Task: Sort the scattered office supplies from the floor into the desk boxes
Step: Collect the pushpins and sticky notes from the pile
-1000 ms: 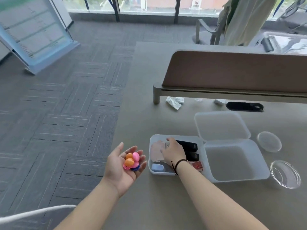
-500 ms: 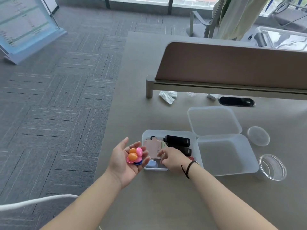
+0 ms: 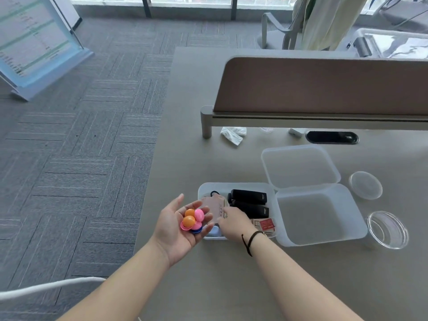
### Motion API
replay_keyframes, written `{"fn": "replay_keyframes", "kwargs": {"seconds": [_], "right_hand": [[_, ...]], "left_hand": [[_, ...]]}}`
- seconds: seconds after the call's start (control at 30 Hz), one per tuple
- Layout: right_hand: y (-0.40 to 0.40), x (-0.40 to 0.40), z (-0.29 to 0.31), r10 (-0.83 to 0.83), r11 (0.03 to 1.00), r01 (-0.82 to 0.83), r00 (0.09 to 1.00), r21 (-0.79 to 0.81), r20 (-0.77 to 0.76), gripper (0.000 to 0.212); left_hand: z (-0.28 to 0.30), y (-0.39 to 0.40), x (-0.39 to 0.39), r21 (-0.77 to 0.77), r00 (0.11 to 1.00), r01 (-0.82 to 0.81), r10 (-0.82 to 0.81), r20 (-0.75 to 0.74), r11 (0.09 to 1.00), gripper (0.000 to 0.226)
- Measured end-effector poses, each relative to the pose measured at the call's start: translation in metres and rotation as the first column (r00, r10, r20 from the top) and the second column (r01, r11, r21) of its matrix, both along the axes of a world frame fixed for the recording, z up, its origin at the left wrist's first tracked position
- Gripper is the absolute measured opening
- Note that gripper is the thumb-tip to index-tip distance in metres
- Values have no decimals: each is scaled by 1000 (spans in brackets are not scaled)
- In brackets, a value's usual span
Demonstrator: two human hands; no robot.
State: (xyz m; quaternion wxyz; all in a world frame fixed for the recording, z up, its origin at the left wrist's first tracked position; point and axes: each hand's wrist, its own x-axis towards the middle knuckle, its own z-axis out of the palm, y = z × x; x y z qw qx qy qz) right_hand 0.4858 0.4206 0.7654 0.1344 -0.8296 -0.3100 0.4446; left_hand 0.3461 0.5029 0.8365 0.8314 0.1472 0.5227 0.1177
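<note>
1. Your left hand lies palm up at lower centre of the frame, fingers loosely cupped under a small cluster of round plastic magnets: two orange, one pink, one blue.
2. Your right hand, a dark cord at its wrist, reaches leftward over the shallow translucent plastic tray, fingertips close to the cluster; whether those fingers pinch anything cannot be told.
3. The tray, right of centre on the grey desk, holds two black rectangular staplers, a pale pink card and small red-and-white boxes.
4. Just right of the tray stands a deeper frosted plastic box, its hinged lid lying open behind it.
5. At the right edge sit a clear round container and a round clear lid.
</note>
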Motion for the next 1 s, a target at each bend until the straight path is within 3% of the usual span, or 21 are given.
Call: {"fn": "replay_keyframes", "kwargs": {"seconds": [0.13,0.27,0.33,0.43,0.53,0.6,0.67,0.73,0.83,1.0], "right_hand": [[6,-1,-5,-68,997,71,995,38,-71,50],[4,16,-35,178,981,-181,983,63,49,38],[4,19,-28,237,971,-235,971,51,-23,45],[-2,17,14,220,975,-221,974,0,48,38],[-18,27,26,-21,991,10,997,132,78,20],[-26,33,28,-274,932,296,954,210,-125,17],[-32,37,32,-435,823,534,813,195,-388,12],[-35,40,35,-476,768,615,736,181,-480,9],[-40,43,34,-558,678,707,673,201,-486,11],[-59,49,32,-691,468,852,519,235,-503,11]], "left_hand": [[-3,1,-3,-1,1000,-16,16,2,1000,44],[-6,1,-5,-8,1000,-28,28,1,1000,43],[-9,0,-5,-12,1000,-28,28,5,1000,43],[-11,-1,-5,-8,1000,-24,24,16,1000,44],[-14,0,-3,-9,999,-8,8,42,1000,47],[-16,-1,1,-9,999,16,-15,50,1000,49],[-19,-3,9,-5,998,47,-47,51,999,50],[-21,-6,22,8,994,97,-97,41,995,47],[-28,-8,47,60,957,291,-290,-27,955,35],[-49,-15,87,151,816,547,-484,-315,823,43]]}}
